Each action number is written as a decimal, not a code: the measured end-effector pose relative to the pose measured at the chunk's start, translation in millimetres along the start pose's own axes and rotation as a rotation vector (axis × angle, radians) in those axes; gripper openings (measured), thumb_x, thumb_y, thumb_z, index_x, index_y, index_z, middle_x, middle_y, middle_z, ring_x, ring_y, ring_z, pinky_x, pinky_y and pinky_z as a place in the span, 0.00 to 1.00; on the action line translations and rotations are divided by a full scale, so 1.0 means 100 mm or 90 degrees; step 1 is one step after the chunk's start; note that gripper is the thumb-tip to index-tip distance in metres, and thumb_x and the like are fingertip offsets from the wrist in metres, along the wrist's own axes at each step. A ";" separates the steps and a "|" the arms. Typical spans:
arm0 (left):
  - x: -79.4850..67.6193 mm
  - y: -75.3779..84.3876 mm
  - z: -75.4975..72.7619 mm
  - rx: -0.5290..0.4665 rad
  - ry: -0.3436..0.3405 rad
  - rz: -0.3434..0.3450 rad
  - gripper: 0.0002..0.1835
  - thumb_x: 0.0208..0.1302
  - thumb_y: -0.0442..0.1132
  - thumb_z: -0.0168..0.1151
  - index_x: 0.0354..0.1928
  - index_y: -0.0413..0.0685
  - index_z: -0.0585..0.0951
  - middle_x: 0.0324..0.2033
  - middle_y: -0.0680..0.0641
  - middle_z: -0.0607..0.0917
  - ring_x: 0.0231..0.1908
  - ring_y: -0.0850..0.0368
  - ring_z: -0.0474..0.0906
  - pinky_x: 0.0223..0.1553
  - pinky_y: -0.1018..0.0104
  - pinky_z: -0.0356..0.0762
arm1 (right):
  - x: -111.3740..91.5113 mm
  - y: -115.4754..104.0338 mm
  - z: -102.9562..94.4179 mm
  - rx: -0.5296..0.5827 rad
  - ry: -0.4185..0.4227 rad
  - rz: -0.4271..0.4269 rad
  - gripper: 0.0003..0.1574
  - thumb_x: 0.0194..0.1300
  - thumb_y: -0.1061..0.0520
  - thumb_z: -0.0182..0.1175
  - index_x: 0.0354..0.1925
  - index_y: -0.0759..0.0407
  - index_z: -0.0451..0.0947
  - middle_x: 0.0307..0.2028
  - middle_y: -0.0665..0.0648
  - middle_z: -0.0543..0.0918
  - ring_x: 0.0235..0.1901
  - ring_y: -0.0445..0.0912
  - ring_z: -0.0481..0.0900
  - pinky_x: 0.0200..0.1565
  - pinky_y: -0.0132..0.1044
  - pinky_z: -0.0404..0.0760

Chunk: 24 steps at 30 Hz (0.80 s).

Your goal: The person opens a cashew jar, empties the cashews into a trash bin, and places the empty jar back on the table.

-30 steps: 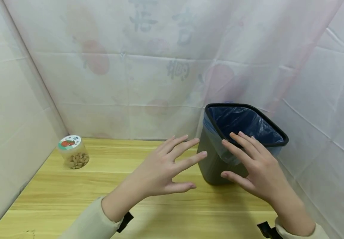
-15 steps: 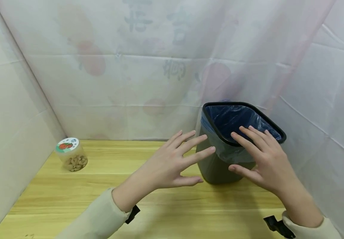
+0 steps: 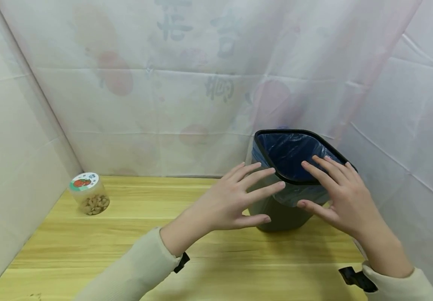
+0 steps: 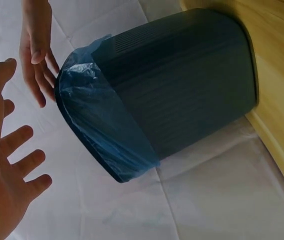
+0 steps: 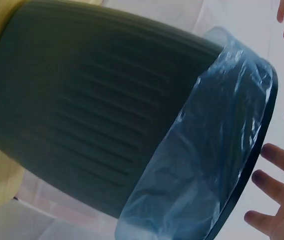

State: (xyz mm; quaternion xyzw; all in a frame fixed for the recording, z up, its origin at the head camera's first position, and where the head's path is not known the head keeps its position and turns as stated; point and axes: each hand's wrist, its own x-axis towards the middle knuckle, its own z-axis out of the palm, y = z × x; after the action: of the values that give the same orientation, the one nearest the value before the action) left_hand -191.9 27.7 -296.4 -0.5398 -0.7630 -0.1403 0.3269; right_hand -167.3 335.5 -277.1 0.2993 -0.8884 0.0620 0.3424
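A dark grey trash can (image 3: 280,215) with a black rim stands upright on the table, lined with a blue plastic bag (image 3: 284,154) folded over its edge. My left hand (image 3: 237,198), fingers spread, hovers at the can's near left side; the left wrist view shows a gap between that hand (image 4: 7,165) and the bag. Above the can's near right rim is my right hand (image 3: 346,196), fingers spread and holding nothing. In the right wrist view its fingertips (image 5: 267,150) come close to the rim; whether they touch it I cannot tell.
A clear jar (image 3: 90,194) of nut-like pieces, with a white and green lid, stands at the back left of the wooden table (image 3: 145,209). Pale printed cloth (image 3: 186,104) hangs behind, and white cloth (image 3: 412,167) closes off the right side.
Both hands have moved to the right and slightly up in the head view, fingers still spread. The head view has shifted a little. The trash can and jar stay in place.
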 end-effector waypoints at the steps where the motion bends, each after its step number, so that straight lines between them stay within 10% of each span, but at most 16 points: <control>1: 0.02 0.00 0.01 0.003 -0.003 0.003 0.36 0.68 0.65 0.56 0.74 0.59 0.67 0.72 0.46 0.66 0.74 0.47 0.58 0.74 0.50 0.54 | -0.01 0.01 0.00 0.004 -0.007 0.006 0.53 0.59 0.18 0.51 0.71 0.47 0.70 0.70 0.60 0.70 0.69 0.66 0.65 0.66 0.72 0.57; 24: 0.26 -0.03 0.31 0.011 -0.074 -0.012 0.35 0.70 0.63 0.54 0.75 0.61 0.65 0.73 0.47 0.67 0.73 0.46 0.61 0.72 0.49 0.59 | -0.10 0.33 0.03 -0.008 -0.048 0.051 0.43 0.64 0.33 0.62 0.73 0.44 0.67 0.71 0.61 0.69 0.71 0.64 0.62 0.70 0.65 0.54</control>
State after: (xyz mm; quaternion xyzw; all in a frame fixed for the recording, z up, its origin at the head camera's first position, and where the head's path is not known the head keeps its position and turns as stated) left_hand -210.7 63.3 -302.2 -0.5367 -0.7870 -0.1051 0.2855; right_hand -182.1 366.3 -282.1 0.2631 -0.9124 0.0588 0.3079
